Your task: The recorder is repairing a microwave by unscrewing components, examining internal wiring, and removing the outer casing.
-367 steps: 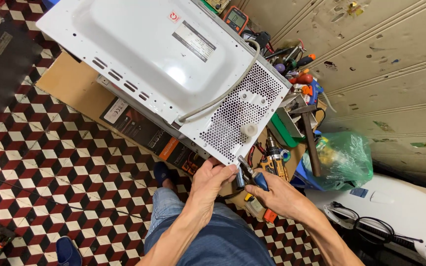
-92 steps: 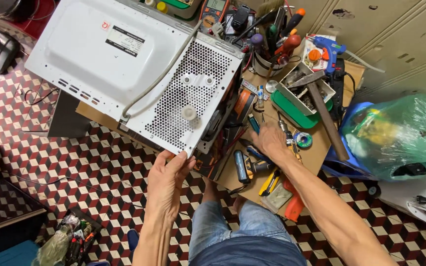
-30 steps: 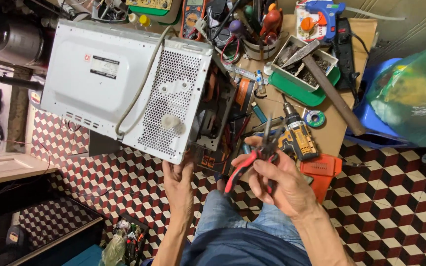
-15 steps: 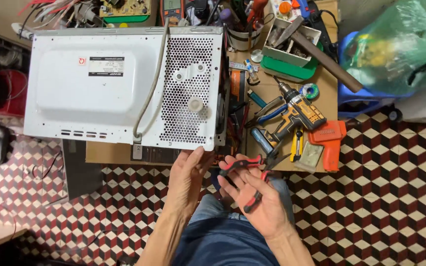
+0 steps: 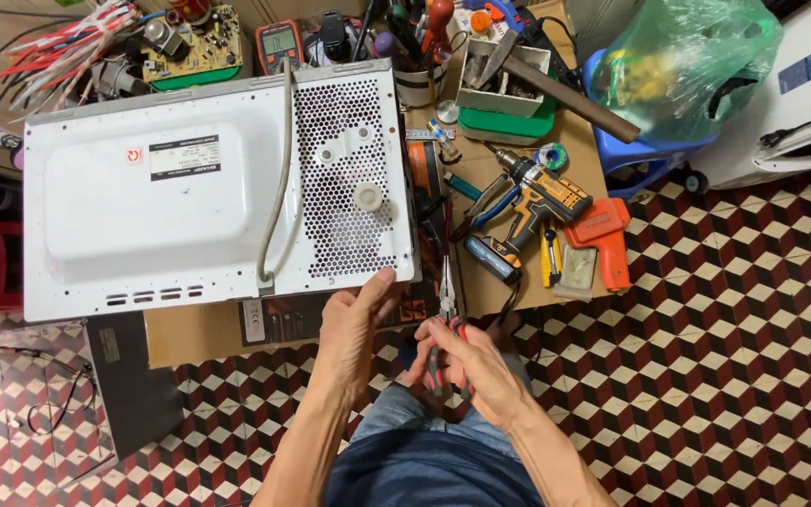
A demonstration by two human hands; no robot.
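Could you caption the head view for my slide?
Left hand steadies a white microwave; right hand holds red-handled pliers.

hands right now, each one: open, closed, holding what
Left hand: open, fingertips on the white microwave casing's lower corner.
Right hand: closed on red-handled pliers.
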